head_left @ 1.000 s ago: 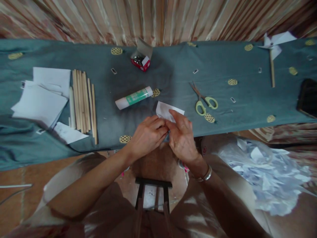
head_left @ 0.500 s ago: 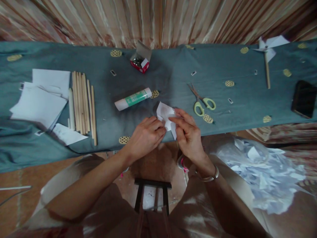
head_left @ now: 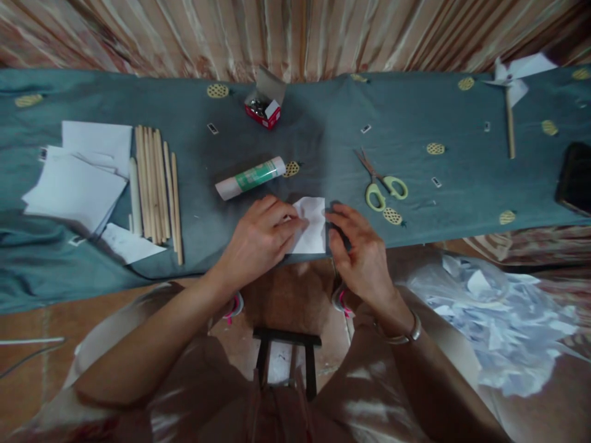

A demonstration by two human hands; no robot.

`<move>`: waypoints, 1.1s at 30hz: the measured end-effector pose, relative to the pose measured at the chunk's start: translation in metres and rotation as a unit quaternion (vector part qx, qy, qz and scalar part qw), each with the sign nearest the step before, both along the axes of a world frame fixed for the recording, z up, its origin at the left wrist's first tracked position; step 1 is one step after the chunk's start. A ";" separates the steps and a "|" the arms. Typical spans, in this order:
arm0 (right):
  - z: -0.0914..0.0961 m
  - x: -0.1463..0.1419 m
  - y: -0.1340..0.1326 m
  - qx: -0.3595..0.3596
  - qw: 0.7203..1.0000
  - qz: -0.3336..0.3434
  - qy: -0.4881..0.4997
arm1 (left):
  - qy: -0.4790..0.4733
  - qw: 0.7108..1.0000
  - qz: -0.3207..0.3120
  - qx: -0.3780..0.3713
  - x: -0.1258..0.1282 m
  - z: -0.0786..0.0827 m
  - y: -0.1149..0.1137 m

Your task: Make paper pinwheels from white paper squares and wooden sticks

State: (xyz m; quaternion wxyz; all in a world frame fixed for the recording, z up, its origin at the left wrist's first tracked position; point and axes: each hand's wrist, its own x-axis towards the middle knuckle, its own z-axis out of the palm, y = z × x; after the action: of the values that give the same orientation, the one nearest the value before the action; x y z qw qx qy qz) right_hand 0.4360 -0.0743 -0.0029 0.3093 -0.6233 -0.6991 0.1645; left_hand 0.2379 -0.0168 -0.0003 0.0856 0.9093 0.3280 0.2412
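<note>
A small white sheet of paper (head_left: 314, 227), slightly creased, lies near the front edge of the cloth-covered table. My left hand (head_left: 258, 243) is closed on its left part, thumb and fingers over the paper and hiding that side. At the paper's right edge is my right hand (head_left: 362, 255), open, with thumb and forefinger apart. Its fingertips are close to the edge; I cannot tell whether they touch it. Beyond my left hand lies a glue stick (head_left: 252, 177) with a green label. Green-handled scissors (head_left: 379, 184) rest beyond my right hand.
Wooden sticks (head_left: 152, 184) and white paper sheets (head_left: 78, 191) lie at the left. An open red box (head_left: 264, 111) of small metal pieces stands at the back. At the right are a paper pinwheel (head_left: 510, 80) and a phone (head_left: 575, 178); below, a plastic bag (head_left: 508, 326) of paper scraps.
The paper, earlier bent up between both hands, now lies flatter with a straight right edge. My right hand has come off it and moved slightly right, fingers spreading.
</note>
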 end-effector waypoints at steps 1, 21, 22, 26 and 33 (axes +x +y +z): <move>0.000 0.000 -0.001 0.000 1.000 -0.002 -0.003 | -0.004 1.000 -0.008 0.001 0.002 0.000 -0.003; 0.004 0.004 -0.004 -0.034 0.993 0.094 0.067 | 0.012 0.999 -0.042 0.017 -0.006 0.004 -0.026; 0.005 0.004 -0.004 -0.034 0.992 0.095 0.080 | 0.005 0.999 -0.045 0.022 -0.006 0.006 -0.025; 0.003 0.003 -0.005 -0.029 0.989 0.087 0.117 | 0.015 0.998 -0.056 0.009 -0.007 0.008 -0.025; 0.000 0.003 -0.005 -0.049 0.988 0.104 0.107 | 0.021 0.998 -0.049 -0.026 -0.006 -0.002 -0.030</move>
State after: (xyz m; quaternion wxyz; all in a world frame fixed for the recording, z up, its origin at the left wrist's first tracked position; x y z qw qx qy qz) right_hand 0.4393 -0.0794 -0.0033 0.3328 -0.5400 -0.7142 0.2959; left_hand 0.2321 -0.0464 -0.0027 0.1146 0.9267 0.2906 0.2089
